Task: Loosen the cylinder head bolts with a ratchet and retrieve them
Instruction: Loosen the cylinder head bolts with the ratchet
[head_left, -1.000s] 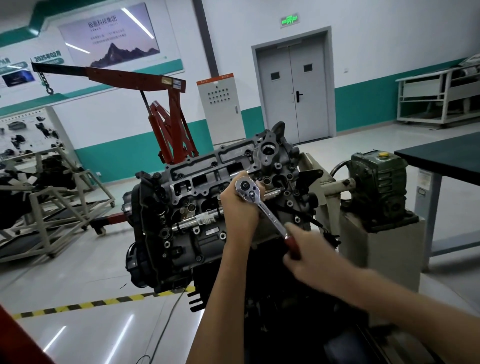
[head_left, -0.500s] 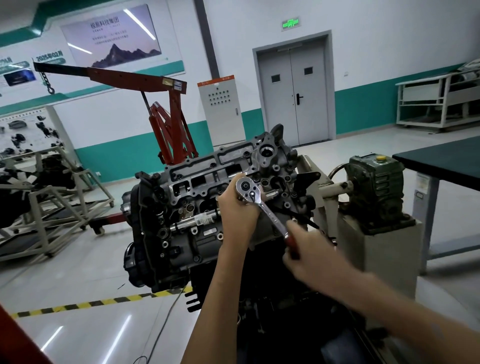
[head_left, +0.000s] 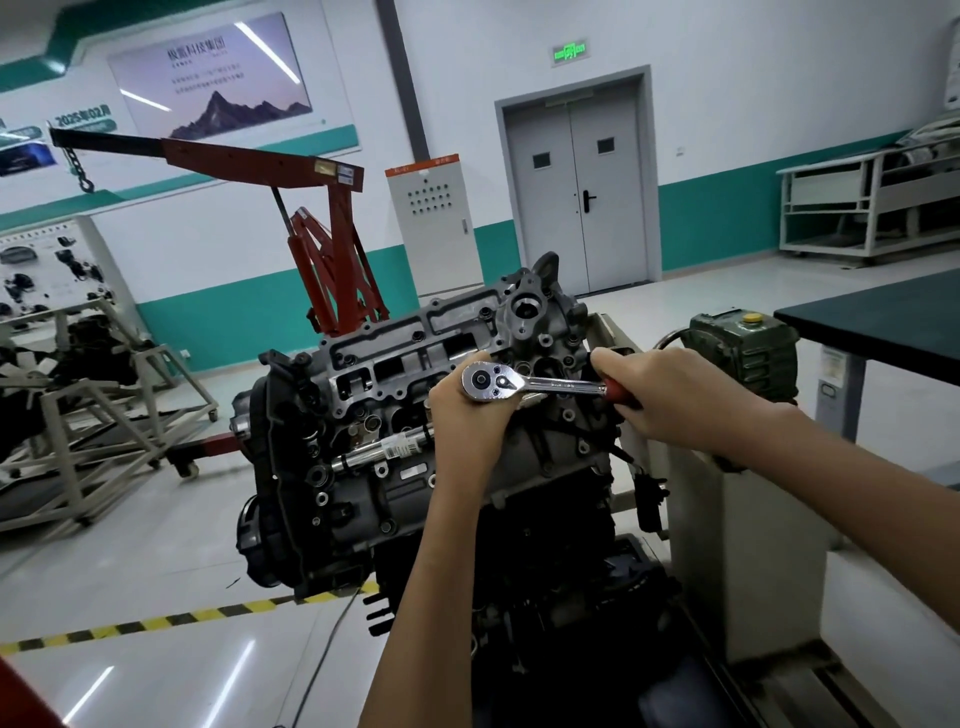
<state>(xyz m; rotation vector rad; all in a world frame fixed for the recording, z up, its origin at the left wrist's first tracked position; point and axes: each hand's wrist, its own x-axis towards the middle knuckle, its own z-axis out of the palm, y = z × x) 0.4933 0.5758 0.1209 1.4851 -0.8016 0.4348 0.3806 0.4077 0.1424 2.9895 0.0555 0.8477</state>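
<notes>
A grey engine with its cylinder head (head_left: 395, 364) facing me hangs on a stand in the middle of the view. A chrome ratchet (head_left: 530, 385) with a red grip lies almost level across the head. My left hand (head_left: 470, 415) is wrapped under the ratchet's round head, holding it against the engine. My right hand (head_left: 670, 395) grips the red handle at the right. The bolt and socket under the ratchet head are hidden by my left hand. Dark bolt heads (head_left: 417, 338) show along the head's upper edge.
A red engine hoist (head_left: 332, 249) stands behind the engine. A green gearbox (head_left: 743, 353) sits on the stand's white box at right, beside a dark-topped table (head_left: 878, 322). Another engine on a frame (head_left: 78, 395) stands at left. Yellow-black floor tape (head_left: 156, 621) runs below.
My right hand has swung the ratchet handle up from pointing down-right to nearly level. My left hand stayed on the ratchet head.
</notes>
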